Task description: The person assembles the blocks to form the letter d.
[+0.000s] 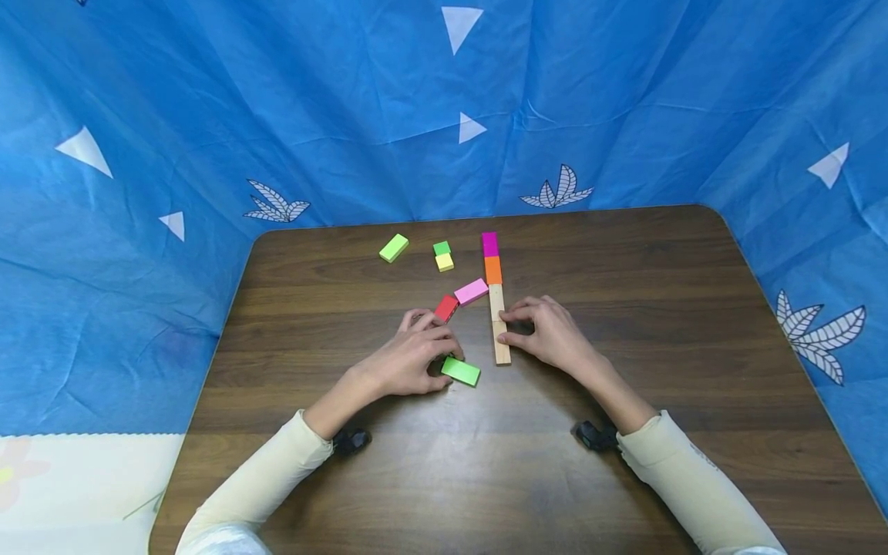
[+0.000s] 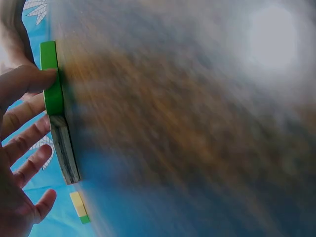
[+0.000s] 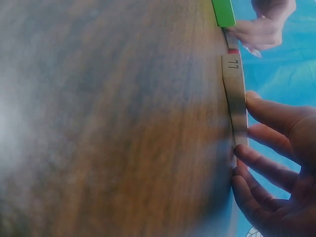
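My left hand (image 1: 416, 358) pinches a light green block (image 1: 461, 371) between thumb and finger, low over the tabletop. A row of blocks runs away from me: two plain wooden blocks (image 1: 501, 342), then an orange block (image 1: 493, 270) and a magenta block (image 1: 490, 244). My right hand (image 1: 551, 331) rests its fingertips against the right side of the wooden blocks, with no grip round them. In the right wrist view, the near wooden block (image 3: 234, 91) bears a dark printed number. A red block (image 1: 447, 307) lies just beyond my left fingers, partly hidden.
A pink block (image 1: 472, 291) lies slanted between the red block and the row. Farther back are a yellow block (image 1: 445, 263) touching a green block (image 1: 442, 248), and another light green block (image 1: 394, 248). Blue cloth (image 1: 388, 154) hangs behind the wooden table (image 1: 458, 486).
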A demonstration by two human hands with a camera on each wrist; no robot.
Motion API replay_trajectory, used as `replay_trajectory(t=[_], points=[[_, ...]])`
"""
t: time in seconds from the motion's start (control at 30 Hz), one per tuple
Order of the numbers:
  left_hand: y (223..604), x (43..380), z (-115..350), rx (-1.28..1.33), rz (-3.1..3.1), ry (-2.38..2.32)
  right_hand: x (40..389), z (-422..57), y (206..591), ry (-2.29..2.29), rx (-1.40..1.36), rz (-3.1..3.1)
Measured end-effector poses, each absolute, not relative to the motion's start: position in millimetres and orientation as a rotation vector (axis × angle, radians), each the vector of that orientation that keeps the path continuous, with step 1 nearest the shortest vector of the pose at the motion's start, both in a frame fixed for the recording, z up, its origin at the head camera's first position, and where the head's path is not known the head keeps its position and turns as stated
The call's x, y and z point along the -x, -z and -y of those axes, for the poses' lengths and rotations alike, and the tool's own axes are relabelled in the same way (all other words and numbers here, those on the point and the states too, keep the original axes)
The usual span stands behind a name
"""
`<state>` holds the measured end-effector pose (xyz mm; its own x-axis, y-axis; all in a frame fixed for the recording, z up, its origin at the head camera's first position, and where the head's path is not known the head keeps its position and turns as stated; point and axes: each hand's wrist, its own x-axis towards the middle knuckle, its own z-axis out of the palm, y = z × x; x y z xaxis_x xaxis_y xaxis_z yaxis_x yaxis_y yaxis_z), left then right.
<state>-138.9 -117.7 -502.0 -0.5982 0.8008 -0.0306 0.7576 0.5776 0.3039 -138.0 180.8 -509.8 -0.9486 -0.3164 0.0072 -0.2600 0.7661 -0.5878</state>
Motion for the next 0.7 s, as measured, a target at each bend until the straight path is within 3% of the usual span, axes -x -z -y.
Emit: replay_trajectory(t=[0.7], points=[[502.3, 138.1, 125.0, -1.314, -2.637, -0.429, 138.1, -179.7, 507.7, 0.926, 0.455, -2.857]])
